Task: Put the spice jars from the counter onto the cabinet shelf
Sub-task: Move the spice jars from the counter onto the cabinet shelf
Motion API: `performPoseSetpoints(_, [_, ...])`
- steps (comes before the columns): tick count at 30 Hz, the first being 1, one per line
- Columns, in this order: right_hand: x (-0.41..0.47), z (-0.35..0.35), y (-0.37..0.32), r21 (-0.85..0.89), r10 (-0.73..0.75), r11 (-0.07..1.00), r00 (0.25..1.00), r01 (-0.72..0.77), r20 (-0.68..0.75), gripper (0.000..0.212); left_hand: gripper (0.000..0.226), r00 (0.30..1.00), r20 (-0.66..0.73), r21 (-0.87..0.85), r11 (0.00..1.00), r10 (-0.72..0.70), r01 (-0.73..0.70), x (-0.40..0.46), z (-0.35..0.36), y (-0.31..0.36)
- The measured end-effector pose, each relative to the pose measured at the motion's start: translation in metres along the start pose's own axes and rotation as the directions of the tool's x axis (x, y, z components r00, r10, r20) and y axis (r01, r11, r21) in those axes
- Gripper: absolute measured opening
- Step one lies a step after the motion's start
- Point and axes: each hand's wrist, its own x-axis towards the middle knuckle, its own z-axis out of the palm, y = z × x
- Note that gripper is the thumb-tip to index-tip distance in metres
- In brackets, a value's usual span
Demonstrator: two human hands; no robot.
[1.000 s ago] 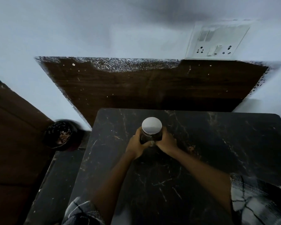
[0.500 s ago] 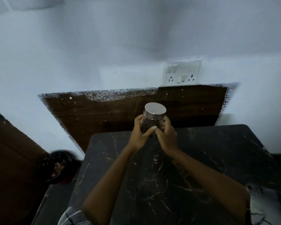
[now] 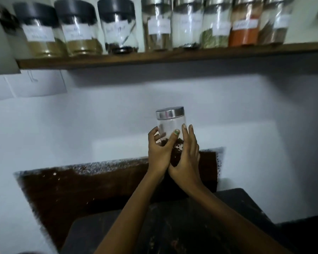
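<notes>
While the clear glass spice jar with the brushed steel lid [image 3: 171,125] is held in mid-air between both hands, the wooden cabinet shelf [image 3: 173,56] is seen to lie well above the fingers and slightly beyond them, against the pale wall. The jar's long axis is kept close to upright, lid uppermost, with only a slight lean. Dark, coarse contents are noted in its lower part, largely masked by the hands.

The left hand [image 3: 159,153] is wrapped round the jar's lower left side, its thumb laid across the front of the glass. The right hand [image 3: 186,156] is pressed to the lower right side, fingers [image 3: 188,133] extended upward along the glass and close together. Both hands are therefore clamped on the jar; neither is appreciably nearer the shelf.

Both forearms are raised from the dark marbled worktop [image 3: 228,226], which lies well below the fingers.

A row of labelled glass jars [image 3: 154,24] is recorded along the shelf, standing close together. No free gap directly above the fingers can be confirmed. It is judged that a further lift, then a forward reach, will be required.
</notes>
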Motion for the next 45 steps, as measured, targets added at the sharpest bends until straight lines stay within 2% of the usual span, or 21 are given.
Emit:
performPoseSetpoints(3, [0.017,-0.02,-0.013,-0.009,-0.048,0.999,0.993,0.047,-0.103,0.095,0.055,0.999,0.009,-0.03,0.999,0.045,-0.044,0.0,0.026,0.034])
performPoseSetpoints(5, [0.029,-0.032,-0.02,0.013,-0.049,0.999,0.978,0.053,-0.201,0.091,0.052,0.996,0.073,-0.019,0.998,0.058,-0.056,-0.002,0.039,0.049])
performPoseSetpoints(7, [0.042,-0.048,-0.025,0.091,-0.036,0.994,0.962,0.062,-0.27,0.088,0.06,0.986,0.148,0.027,0.996,0.082,-0.087,-0.003,0.049,0.063])
performPoseSetpoints(9, [0.055,-0.065,-0.028,0.189,-0.022,0.979,0.96,0.078,-0.28,0.096,0.07,0.975,0.196,0.063,0.991,0.106,-0.12,-0.002,0.056,0.072])
performPoseSetpoints(12, [0.07,-0.087,-0.029,0.304,0.01,0.951,0.974,0.06,-0.225,0.1,0.065,0.947,0.266,0.024,0.981,0.178,-0.191,-0.003,0.062,0.087])
performPoseSetpoints(15, [0.08,-0.101,-0.032,0.438,0.089,0.899,0.987,-0.02,-0.137,0.096,0.056,0.922,0.33,-0.045,0.979,0.201,-0.197,-0.003,0.067,0.097])
performPoseSetpoints(18, [0.086,-0.116,-0.037,0.687,0.171,0.718,0.985,-0.109,-0.023,0.088,0.05,0.898,0.38,-0.087,0.975,0.22,-0.202,-0.006,0.07,0.106])
performPoseSetpoints(20, [0.091,-0.123,-0.037,0.792,0.181,0.59,0.981,-0.159,0.062,0.081,0.051,0.89,0.399,-0.089,0.976,0.219,-0.201,-0.006,0.073,0.111])
performPoseSetpoints(22, [0.095,-0.128,-0.037,0.809,0.173,0.56,0.98,-0.181,0.1,0.071,0.053,0.888,0.399,-0.085,0.973,0.23,-0.214,-0.006,0.077,0.116])
performPoseSetpoints(28, [0.1,-0.143,-0.036,0.761,0.175,0.614,0.976,-0.211,0.13,0.076,0.048,0.885,0.366,-0.074,0.957,0.287,-0.28,-0.009,0.086,0.122])
performPoseSetpoints(33, [0.103,-0.16,-0.032,0.648,0.143,0.749,0.989,-0.14,0.048,0.066,0.051,0.889,0.335,-0.088,0.95,0.312,-0.3,-0.009,0.102,0.12])
performPoseSetpoints(39, [0.11,-0.19,-0.031,0.547,0.086,0.833,0.996,-0.086,0.025,0.086,0.055,0.855,0.322,-0.126,0.914,0.405,-0.386,0.003,0.138,0.11])
performPoseSetpoints(42, [0.122,-0.206,-0.022,0.47,0.094,0.88,0.994,-0.06,-0.051,0.101,0.06,0.828,0.336,-0.135,0.893,0.448,-0.429,0.008,0.165,0.111])
performPoseSetpoints(45, [0.139,-0.221,-0.005,0.425,0.061,0.904,0.977,0.033,-0.206,0.095,0.07,0.779,0.385,-0.12,0.864,0.495,-0.49,0.013,0.194,0.116])
